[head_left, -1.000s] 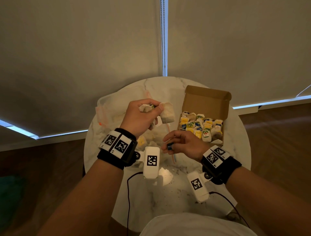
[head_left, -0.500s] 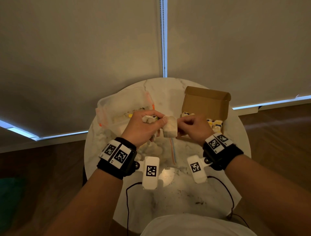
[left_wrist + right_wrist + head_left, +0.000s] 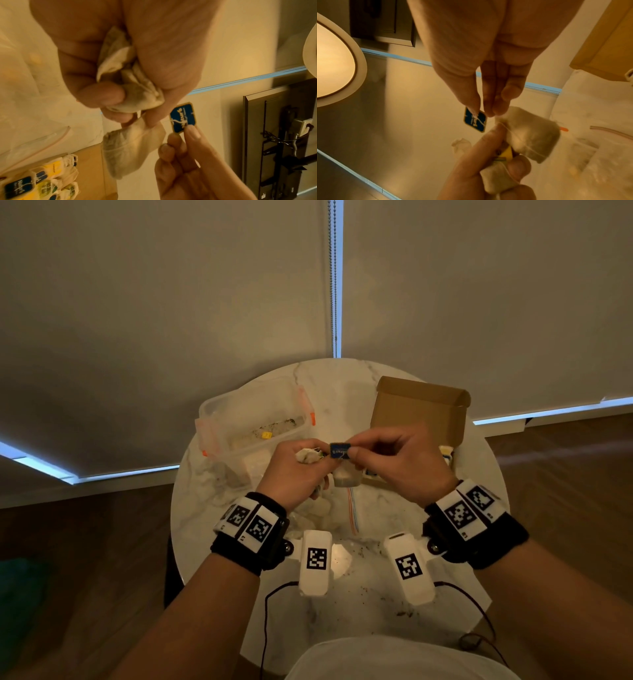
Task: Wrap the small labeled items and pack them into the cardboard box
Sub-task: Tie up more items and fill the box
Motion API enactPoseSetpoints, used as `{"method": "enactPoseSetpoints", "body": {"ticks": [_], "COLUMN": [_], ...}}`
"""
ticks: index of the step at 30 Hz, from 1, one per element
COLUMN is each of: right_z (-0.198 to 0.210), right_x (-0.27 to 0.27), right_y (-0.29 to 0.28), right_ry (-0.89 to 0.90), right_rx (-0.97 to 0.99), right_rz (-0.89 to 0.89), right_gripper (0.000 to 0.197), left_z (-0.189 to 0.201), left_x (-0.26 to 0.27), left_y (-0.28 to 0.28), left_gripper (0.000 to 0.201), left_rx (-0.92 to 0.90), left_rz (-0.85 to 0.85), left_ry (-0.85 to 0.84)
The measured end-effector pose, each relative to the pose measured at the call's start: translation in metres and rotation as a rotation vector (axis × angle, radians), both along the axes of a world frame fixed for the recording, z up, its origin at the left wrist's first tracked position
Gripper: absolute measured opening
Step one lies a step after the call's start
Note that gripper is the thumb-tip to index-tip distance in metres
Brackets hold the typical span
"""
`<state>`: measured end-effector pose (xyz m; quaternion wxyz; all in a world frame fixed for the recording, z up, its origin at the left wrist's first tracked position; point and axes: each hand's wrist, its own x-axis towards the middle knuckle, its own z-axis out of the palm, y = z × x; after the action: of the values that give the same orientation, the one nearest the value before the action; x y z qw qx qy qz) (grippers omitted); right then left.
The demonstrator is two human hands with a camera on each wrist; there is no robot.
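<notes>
Above the table's middle, my left hand (image 3: pixel 317 462) grips a bunch of crumpled tea bags (image 3: pixel 130 83), and its thumb and forefinger pinch the top of one more tea bag (image 3: pixel 125 148) that hangs below. A yellow tag (image 3: pixel 505 154) shows in that fist. My right hand (image 3: pixel 354 451) pinches this bag's blue label tag (image 3: pixel 339 450) by a corner, close beside the left fingers; a thin string runs from the tag (image 3: pixel 475 121) to the bag (image 3: pixel 532 132). The open cardboard box (image 3: pixel 419 409) stands behind my right hand, with several tagged tea bags (image 3: pixel 42 182) inside.
A clear plastic tub (image 3: pixel 253 419) with orange clips stands at the back left of the round marble table (image 3: pixel 342 604). Loose tea bags and a plastic bag (image 3: pixel 308 511) lie under my hands. Crumbs dot the front. Cables hang off the near edge.
My right hand rose from the table's front to the left hand and now holds the blue tag beside it. The left hand dropped slightly, with the bag hanging beneath.
</notes>
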<state>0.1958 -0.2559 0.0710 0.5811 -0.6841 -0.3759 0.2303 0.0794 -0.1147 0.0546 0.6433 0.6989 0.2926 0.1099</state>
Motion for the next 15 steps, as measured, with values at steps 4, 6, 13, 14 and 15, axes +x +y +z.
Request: {"method": "enactPoseSetpoints", "body": {"ticks": [4,6,13,14,15], "right_z": [-0.0045,-0.0055,-0.0069,-0.0085,-0.0097], "right_x": [-0.0042,-0.0055,-0.0037,-0.0026,-0.0019], "right_y": [-0.0095,-0.0116,-0.0111,-0.0105,-0.0096], "right_ry": [0.014,0.042,0.129,0.110,0.087], "right_rx": [0.026,0.037,-0.018,-0.050,-0.084], "right_rz": [-0.002,0.003,-0.004,-0.003,-0.006], "right_gripper": [0.015,0.015,0.019,0.025,0.026], "left_z": [-0.0007,-0.0004,0.0010,0.0017,0.0027], "left_x": [0.0011,0.0016,0.0016,0.0014,0.0008], "left_y": [0.0013,0.0006,0.0002,0.0005,0.0009], "left_gripper": [0.010,0.016,0.012,0.011,0.010], "left_rx": [0.017,0.034,0.040,0.038,0.033], "left_rz": [0.037,0.038,0.025,0.020,0.008], "left_ry": [-0.017,-0.026,-0.042,-0.044,-0.048]}}
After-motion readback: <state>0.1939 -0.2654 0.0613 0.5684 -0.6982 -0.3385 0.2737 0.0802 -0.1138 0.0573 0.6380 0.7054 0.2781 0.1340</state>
